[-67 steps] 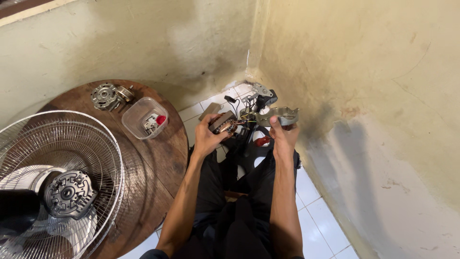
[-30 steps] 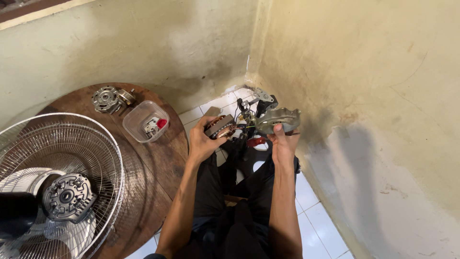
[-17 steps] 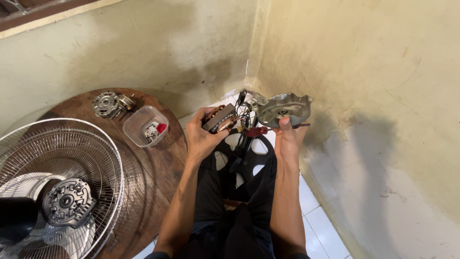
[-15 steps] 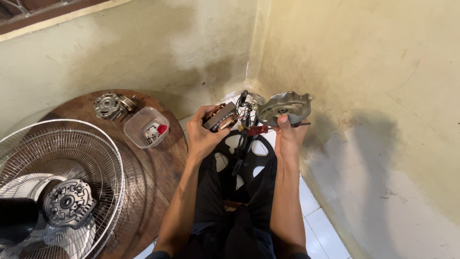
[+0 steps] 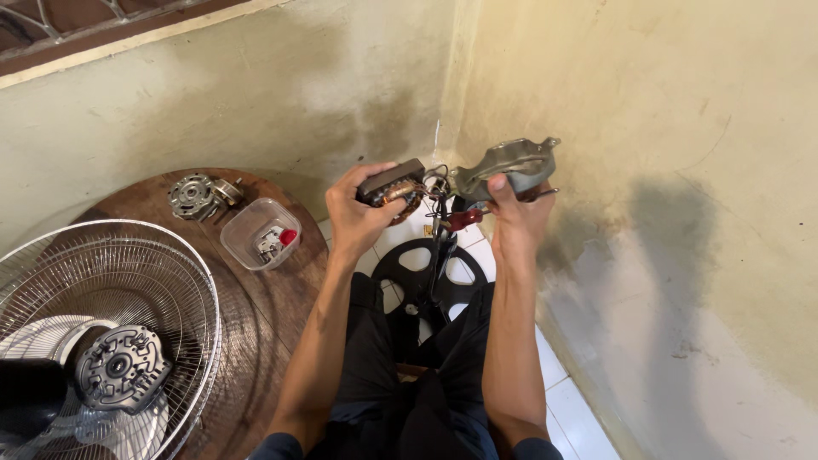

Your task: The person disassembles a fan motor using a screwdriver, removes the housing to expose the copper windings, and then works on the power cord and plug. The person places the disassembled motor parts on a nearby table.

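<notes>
Left hand (image 5: 356, 213) clenched around a dark motor core with copper windings (image 5: 390, 182), raised near 12 o'clock. Right hand (image 5: 514, 220) closed on a grey metal motor cover (image 5: 509, 162) and a red-handled screwdriver (image 5: 467, 218), at 1 o'clock. Wires (image 5: 436, 181) between both parts. Below, a black round base (image 5: 409, 273) on the floor. At 9 o'clock, a clear tub (image 5: 260, 232) on the round wooden counter (image 5: 281, 298).

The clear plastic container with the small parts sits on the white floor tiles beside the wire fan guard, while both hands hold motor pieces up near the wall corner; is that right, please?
Not quite: the head view shows the clear plastic container on the round wooden table, not on the tiles. It is beside the wire fan guard, and the left hand and right hand do hold motor pieces up near the corner.
</notes>
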